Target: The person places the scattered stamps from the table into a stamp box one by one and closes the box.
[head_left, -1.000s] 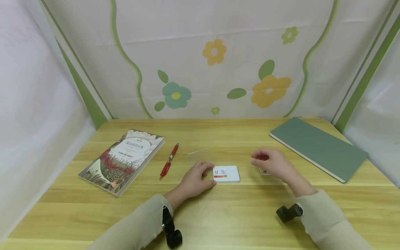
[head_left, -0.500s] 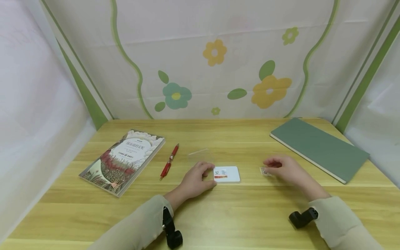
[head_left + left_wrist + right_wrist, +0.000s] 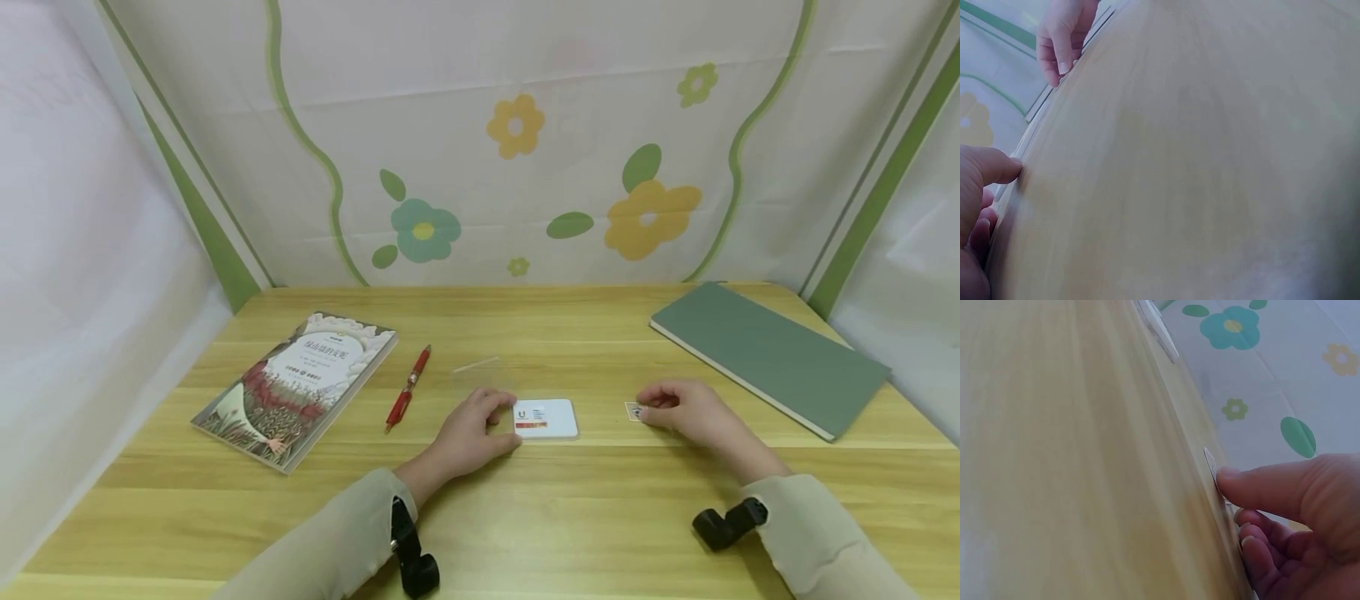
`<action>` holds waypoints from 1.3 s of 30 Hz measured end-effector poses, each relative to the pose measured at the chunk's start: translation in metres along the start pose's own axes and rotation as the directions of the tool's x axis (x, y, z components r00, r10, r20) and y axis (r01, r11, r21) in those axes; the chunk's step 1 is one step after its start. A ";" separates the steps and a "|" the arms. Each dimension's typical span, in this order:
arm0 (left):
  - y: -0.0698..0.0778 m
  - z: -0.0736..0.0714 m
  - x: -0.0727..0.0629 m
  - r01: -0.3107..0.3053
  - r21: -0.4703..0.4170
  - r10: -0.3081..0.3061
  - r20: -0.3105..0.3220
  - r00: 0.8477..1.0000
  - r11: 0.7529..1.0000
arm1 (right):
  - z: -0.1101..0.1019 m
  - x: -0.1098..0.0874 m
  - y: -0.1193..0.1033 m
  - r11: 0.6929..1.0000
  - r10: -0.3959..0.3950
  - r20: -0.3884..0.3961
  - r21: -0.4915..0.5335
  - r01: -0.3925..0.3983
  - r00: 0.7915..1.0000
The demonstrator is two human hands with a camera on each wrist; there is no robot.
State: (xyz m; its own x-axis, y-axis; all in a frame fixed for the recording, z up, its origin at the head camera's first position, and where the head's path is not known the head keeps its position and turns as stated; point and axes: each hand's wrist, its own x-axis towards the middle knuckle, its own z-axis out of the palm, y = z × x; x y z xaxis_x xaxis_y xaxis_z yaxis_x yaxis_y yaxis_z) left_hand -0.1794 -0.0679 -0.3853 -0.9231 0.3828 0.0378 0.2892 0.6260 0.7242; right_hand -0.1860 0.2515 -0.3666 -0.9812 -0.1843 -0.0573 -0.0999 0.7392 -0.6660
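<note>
My left hand (image 3: 468, 435) lies at the left end of a flat white case (image 3: 553, 419) with rounded corners, a printed logo and an orange-red strip. Its thumb and index finger hold the case by the two left corners. To the right, my right hand (image 3: 693, 414) pinches a small printed card (image 3: 633, 412) at the tabletop. The thumb covers part of this card; in the right wrist view the card (image 3: 1210, 464) shows as a thin tilted sliver by the thumb. A clear, see-through plastic piece (image 3: 477, 365) lies behind the left hand, its outline faint.
An illustrated paperback (image 3: 300, 383) lies at the left, with a red pen (image 3: 408, 389) beside it. A green hardcover book (image 3: 768, 358) rests at the back right. Behind the wooden table (image 3: 525, 517) hangs a flowered curtain (image 3: 465, 150).
My right hand has moved right and slightly nearer to me, onto the small card, and its fingers have come together there. The left hand and the white case have stayed put.
</note>
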 end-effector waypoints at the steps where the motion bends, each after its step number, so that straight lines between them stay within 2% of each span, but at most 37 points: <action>1: 0.000 0.000 0.000 -0.004 0.001 0.004 -0.001 1.000 1.000 | 0.000 0.000 0.000 1.000 0.004 -0.002 -0.001 -0.004 1.000; 8: -0.001 0.001 -0.001 -0.025 0.006 0.025 -0.012 1.000 1.000 | 0.002 0.000 0.000 0.999 0.028 -0.001 0.031 -0.028 1.000; 20: -0.001 0.001 -0.001 -0.025 0.004 0.025 -0.009 1.000 1.000 | 0.003 -0.001 -0.003 0.999 0.038 -0.038 0.037 -0.037 0.999; 25: -0.001 0.001 -0.001 -0.020 0.001 0.020 -0.010 1.000 1.000 | 0.001 0.000 -0.003 0.998 0.041 -0.029 0.051 -0.040 0.999; 30: -0.002 0.002 0.000 -0.022 0.008 0.022 -0.011 1.000 1.000 | -0.002 0.003 -0.002 0.988 0.081 0.010 0.128 -0.081 0.997; 34: -0.002 0.002 0.000 -0.018 0.012 0.018 -0.011 1.000 1.000 | -0.005 0.006 -0.001 0.965 0.125 0.046 0.225 -0.132 0.991; 39: -0.001 0.001 -0.001 -0.017 0.004 0.017 -0.008 1.000 1.000 | -0.007 0.008 0.000 0.937 0.129 0.082 0.315 -0.149 0.988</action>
State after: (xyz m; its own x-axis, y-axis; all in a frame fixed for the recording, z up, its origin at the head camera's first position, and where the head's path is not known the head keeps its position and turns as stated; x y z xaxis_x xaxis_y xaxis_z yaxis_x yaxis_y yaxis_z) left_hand -0.1789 -0.0680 -0.3870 -0.9201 0.3876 0.0555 0.3055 0.6221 0.7209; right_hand -0.1948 0.2544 -0.3617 -0.9690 -0.1394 -0.2038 0.1045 0.5164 -0.8500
